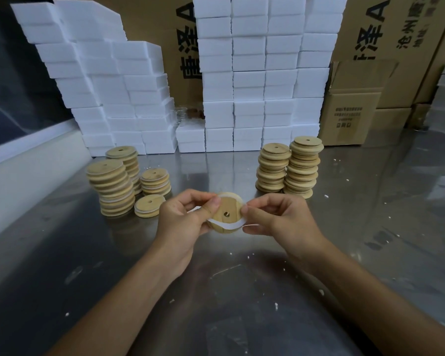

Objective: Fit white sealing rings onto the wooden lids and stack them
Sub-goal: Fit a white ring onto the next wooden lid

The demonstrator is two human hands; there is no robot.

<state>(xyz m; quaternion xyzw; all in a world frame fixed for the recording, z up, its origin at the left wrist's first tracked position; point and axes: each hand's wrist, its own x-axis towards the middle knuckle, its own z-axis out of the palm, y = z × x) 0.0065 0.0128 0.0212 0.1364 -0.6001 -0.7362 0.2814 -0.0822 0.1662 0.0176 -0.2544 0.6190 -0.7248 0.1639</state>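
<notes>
While both hands hold it above the metal table (242, 291), a wooden lid (228, 214) with a small centre hole sits between them, face tilted toward the camera. Curled round the lid's left edge, the left hand (183, 217) lays its thumb across the top face. Opposite it, the right hand (275, 219) pinches a white sealing ring (229, 225) at the lid's right edge; the ring lies partly round the rim, with a loose stretch crossing the lower face. To the left stand 3 stacks of ringed lids (113, 188), with 1 short stack of 2 or so (148, 205) just beside them. On the right, 2 stacks of bare lids (290, 168) stand touching each other. Behind them rise white foam blocks (254, 80) and cardboard boxes (355, 106). White crumbs dot the tabletop.
</notes>
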